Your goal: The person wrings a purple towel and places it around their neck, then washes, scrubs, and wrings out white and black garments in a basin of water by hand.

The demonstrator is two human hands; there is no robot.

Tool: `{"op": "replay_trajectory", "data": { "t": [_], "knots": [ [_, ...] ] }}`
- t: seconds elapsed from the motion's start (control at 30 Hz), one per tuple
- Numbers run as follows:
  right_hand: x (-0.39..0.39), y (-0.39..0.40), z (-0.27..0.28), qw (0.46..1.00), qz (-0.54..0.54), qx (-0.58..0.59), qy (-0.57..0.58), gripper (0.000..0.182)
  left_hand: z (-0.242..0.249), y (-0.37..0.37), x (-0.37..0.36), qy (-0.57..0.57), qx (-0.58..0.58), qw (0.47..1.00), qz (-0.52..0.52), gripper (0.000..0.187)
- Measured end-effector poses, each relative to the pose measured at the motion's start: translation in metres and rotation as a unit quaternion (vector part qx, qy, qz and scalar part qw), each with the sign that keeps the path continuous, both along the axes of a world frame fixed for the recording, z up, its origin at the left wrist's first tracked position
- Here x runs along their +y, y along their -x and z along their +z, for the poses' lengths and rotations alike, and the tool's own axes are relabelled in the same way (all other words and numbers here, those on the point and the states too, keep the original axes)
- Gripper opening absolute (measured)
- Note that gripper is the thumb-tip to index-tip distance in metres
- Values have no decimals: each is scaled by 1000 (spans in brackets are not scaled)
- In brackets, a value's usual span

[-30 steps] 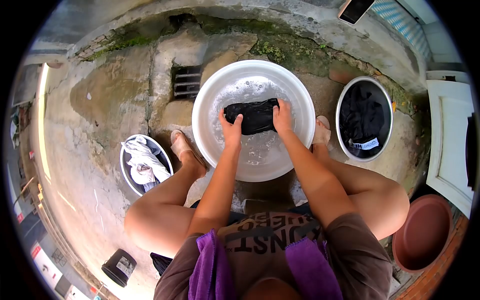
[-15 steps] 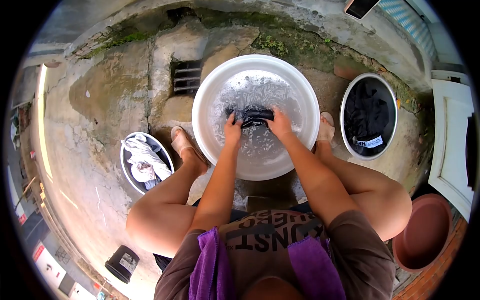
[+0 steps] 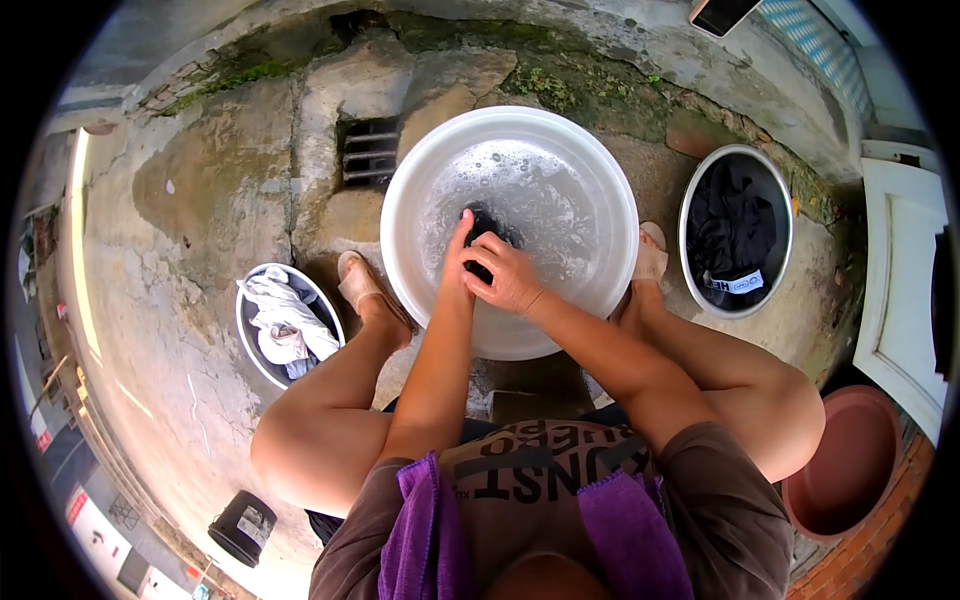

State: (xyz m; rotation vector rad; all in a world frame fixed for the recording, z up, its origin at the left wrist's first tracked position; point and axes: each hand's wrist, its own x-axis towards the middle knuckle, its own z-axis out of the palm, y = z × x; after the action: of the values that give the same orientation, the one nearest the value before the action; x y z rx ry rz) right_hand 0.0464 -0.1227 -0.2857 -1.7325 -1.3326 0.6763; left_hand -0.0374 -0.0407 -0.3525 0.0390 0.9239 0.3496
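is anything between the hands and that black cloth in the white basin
Nothing visible does. Both hands are already on the black cloth in the soapy water of the white basin: the left hand presses its near side and the right hand closes over it, hiding most of it.

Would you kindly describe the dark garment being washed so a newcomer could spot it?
Find the big white basin of soapy water. The black cloth is bunched between the left hand and right hand, wet and gripped, unlike the dark clothes in the metal basin.
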Motion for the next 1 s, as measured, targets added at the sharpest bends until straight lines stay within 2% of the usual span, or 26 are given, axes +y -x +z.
{"op": "replay_trajectory", "data": {
  "t": [0.03, 0.07, 0.1, 0.17, 0.2, 0.23, 0.3, 0.33, 0.37, 0.4, 0.43, 0.47, 0.5, 0.57, 0.63, 0.67, 0.73, 0.77, 0.8, 0.83, 0.87, 0.9, 0.97, 1.0],
  "knots": [
    [1, 5, 2, 998, 37, -20, -38, 25, 3, 3, -3, -7, 27, 1000, 13, 42],
    [1, 11, 5, 994, 74, -40, -75, 20, -16, 8, -31, -443, 50, 895, 6, 43],
    [4, 16, 9, 994, 73, -40, -75, 20, -12, 10, -31, -443, 49, 895, 5, 43],
    [7, 23, 18, 982, 70, -98, -146, 15, 6, 13, -23, -649, 114, 747, -89, 45],
    [8, 24, 20, 981, 60, -120, -138, 17, 11, 13, -22, -480, 39, 875, -57, 42],
    [9, 23, 19, 981, 60, -120, -139, 17, 3, 18, -20, -480, 40, 874, -57, 42],
    [13, 18, 12, 977, 32, -165, -134, 15, -35, 30, -20, -619, 189, 734, -204, 49],
    [13, 13, 8, 977, 30, -165, -134, 15, -40, 27, -16, -621, 155, 753, -154, 36],
    [13, 6, 4, 983, 16, -158, -97, 13, -45, 22, -15, -621, 155, 753, -155, 36],
    [14, -3, -1, 987, 1, -152, -61, 12, -12, 1, -12, -340, 115, 932, -44, 36],
    [15, -14, -12, 986, 1, -152, -62, 12, 6, -15, -12, -17, 60, 996, 72, 40],
    [16, -27, -28, 991, -60, -118, -8, 15, -1, -24, -17, -32, 78, 993, 88, 47],
    [15, -38, -41, 988, -120, -81, 48, 20, 16, -32, -19, -8, 120, 991, 65, 45],
    [8, -57, -54, 980, -157, 12, 122, 30, 29, -47, -24, -8, 162, 985, 66, 41],
    [2, -64, -70, 971, -182, -20, 151, 32, 36, -45, -23, 17, 198, 979, 38, 38],
    [-1, -69, -77, 959, -231, -2, 167, 33, 28, -39, -21, -46, 194, 980, 20, 37],
    [-4, -80, -84, 934, -303, 66, 178, 32, 29, -39, -18, -159, 193, 968, 11, 43],
    [-8, -80, -87, 935, -302, 66, 177, 32, 24, -35, -19, -159, 192, 968, 12, 43],
    [-14, -76, -69, 961, -253, -18, 112, 33, 8, -25, -21, -432, 259, 858, -99, 47],
    [-19, -74, -52, 973, -203, -101, 46, 38, -9, -15, -24, -660, 297, 660, -201, 52],
    [-23, -75, -42, 977, -97, -159, 106, 49, -26, -6, -27, -707, 321, 566, -275, 57],
    [-23, -77, -44, 977, -96, -160, 106, 49, -28, -2, -23, -707, 321, 567, -273, 57],
    [-20, -74, -57, 952, -77, -3, 298, 49, -30, 7, -16, -607, 329, 586, -425, 56],
    [-18, -73, -80, 937, -115, 46, 327, 50, -24, 3, -17, -533, 350, 659, -399, 53]
  ]
}}
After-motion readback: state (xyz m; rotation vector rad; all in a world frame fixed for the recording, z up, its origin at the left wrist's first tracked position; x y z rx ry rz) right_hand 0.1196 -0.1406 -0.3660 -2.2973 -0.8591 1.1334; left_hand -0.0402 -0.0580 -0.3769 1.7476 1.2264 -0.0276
